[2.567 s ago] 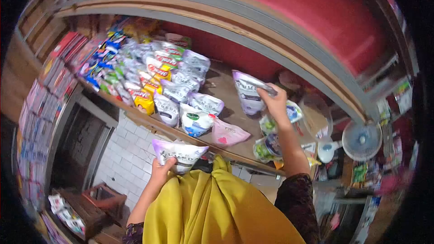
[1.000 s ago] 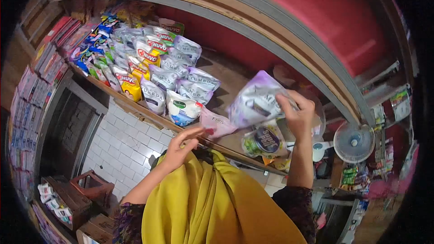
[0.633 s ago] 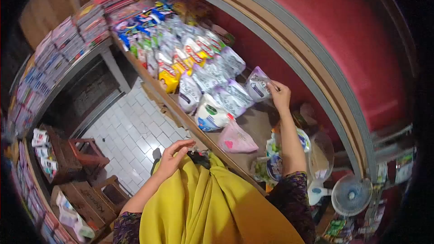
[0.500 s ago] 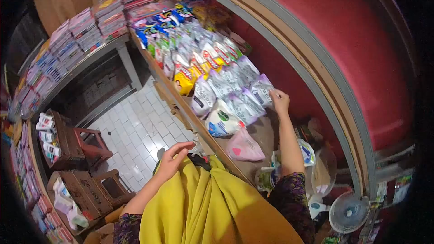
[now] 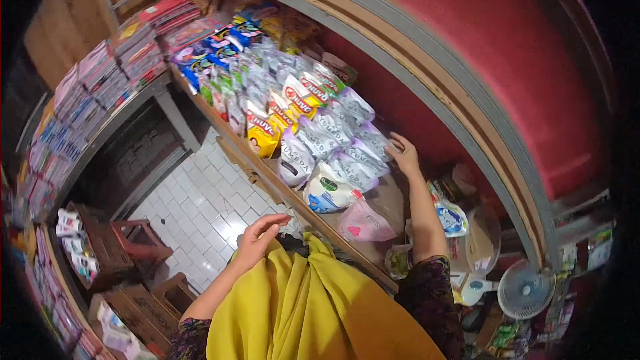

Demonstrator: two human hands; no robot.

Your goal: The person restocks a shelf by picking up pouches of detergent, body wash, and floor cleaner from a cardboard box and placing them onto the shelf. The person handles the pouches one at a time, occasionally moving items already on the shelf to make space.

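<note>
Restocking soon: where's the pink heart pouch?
In the head view, the pink heart pouch lies on the shelf's front edge, right of the white-and-blue pouch.

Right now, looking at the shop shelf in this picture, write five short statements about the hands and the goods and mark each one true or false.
1. The right hand rests on a purple-and-white pouch at the back of the shelf. True.
2. The left hand holds a pouch. False: it is empty, fingers loosely curled, above the yellow cloth.
3. A pink pouch lies near the shelf's front edge. True.
4. A white fan stands on the shelf among the pouches. False: it is lower down, to the right, off the shelf.
5. The floor below the shelf is bare wood. False: it has white tiles.
</note>
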